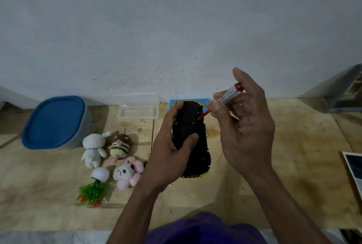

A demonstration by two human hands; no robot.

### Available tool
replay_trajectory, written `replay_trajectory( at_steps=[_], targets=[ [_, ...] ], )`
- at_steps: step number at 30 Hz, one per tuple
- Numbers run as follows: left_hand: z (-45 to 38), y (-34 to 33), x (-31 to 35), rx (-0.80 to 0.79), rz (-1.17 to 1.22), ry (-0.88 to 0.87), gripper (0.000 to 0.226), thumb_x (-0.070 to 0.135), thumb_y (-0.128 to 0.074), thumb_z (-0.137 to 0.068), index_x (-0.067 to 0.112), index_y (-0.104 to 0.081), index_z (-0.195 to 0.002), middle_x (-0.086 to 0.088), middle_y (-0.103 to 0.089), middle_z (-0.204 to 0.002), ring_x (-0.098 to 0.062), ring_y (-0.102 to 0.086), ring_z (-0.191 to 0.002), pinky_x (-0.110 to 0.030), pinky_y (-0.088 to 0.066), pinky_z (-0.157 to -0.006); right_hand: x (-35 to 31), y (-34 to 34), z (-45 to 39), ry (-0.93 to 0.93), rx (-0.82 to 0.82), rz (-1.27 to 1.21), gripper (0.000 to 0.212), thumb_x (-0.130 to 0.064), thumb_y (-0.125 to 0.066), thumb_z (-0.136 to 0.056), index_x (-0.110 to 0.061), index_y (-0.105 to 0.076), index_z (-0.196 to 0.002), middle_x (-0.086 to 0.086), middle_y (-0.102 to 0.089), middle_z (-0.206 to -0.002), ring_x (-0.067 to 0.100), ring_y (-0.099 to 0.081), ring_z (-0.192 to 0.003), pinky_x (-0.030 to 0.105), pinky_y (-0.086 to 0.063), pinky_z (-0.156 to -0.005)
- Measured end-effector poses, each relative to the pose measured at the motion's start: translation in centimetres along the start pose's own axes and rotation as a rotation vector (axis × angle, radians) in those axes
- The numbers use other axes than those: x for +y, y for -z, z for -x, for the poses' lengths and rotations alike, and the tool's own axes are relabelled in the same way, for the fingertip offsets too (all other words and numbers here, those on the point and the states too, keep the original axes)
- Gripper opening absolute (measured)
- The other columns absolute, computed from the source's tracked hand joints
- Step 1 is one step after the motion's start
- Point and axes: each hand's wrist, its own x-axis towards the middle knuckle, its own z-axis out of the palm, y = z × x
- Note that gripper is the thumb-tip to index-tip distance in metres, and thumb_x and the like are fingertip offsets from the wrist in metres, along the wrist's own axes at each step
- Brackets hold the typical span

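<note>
A wooden table (pixel 274 165) runs along a pale wall. At its left end sits a grey tub with a blue lid (pixel 54 122), and beside that an open clear plastic case (pixel 138 111) and a cluster of small plush toys (pixel 119 145).

In the middle, a yellow toy car (pixel 193 126) lies upside down on the table, black underside up, its far end over a blue mat (pixel 203 100). The person's left hand (pixel 168 153) grips the car from the left, fingers curled over the far part and thumb pressed on the underside. The right hand (pixel 244 126) hovers just right of the car. Its thumb and fingertips pinch a slim screwdriver (pixel 227 97) with a clear handle and red cap, and one finger is raised past the cap. The red shaft slants down and left, its tip meeting a small screw (pixel 194 122) in the chassis.

To do this well, I judge, the shaft should stand straighter over the screw, a fingertip should bear down on the cap, and the left hand should pin the car flat so the tip does not slip; the open case looks a sensible place for freed screws
</note>
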Motion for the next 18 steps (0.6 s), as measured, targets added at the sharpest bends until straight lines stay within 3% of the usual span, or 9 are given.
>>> replay_trajectory(
  at_steps=[5,8,14,18],
  targets=[
    [0.0,-0.1,0.1,-0.003,0.010,0.006,0.071,0.005,-0.065,-0.095,0.041,-0.035,-0.148,0.029,-0.052,-0.135,-0.002,-0.063,-0.115,-0.026,-0.059,-0.087,0.3,0.1,0.1,-0.006,0.009,0.012,0.053,-0.005,-0.065,-0.095,-0.026,-0.044,-0.140,0.001,-0.070,-0.102,0.023,-0.073,-0.093,0.044,-0.061,-0.081],
    [0.1,-0.1,0.2,0.000,0.003,0.008,0.071,0.004,-0.065,-0.094,0.038,-0.035,-0.149,0.024,-0.053,-0.137,-0.001,-0.063,-0.115,-0.020,-0.057,-0.084,0.5,0.1,0.1,0.022,-0.005,0.056,0.053,-0.003,-0.065,-0.095,-0.019,-0.044,-0.141,0.002,-0.071,-0.104,0.019,-0.073,-0.094,0.037,-0.061,-0.083],
    [0.1,-0.1,0.2,0.000,-0.039,0.014,0.070,0.006,-0.066,-0.094,0.037,-0.036,-0.149,0.020,-0.052,-0.141,-0.002,-0.059,-0.121,-0.027,-0.057,-0.094,0.5,0.4,-0.4,0.053,-0.117,0.129,0.055,-0.005,-0.065,-0.096,-0.022,-0.041,-0.143,0.006,-0.067,-0.118,0.010,-0.069,-0.106,0.017,-0.055,-0.086],
    [0.2,-0.2,0.3,-0.002,-0.029,0.026,0.071,0.006,-0.065,-0.094,0.038,-0.035,-0.149,0.021,-0.054,-0.138,-0.002,-0.062,-0.117,-0.028,-0.059,-0.092,0.6,0.7,-1.1,0.103,-0.110,0.163,0.054,-0.008,-0.069,-0.094,-0.020,-0.046,-0.141,0.004,-0.067,-0.110,0.014,-0.069,-0.101,0.019,-0.057,-0.082]
  ],
)
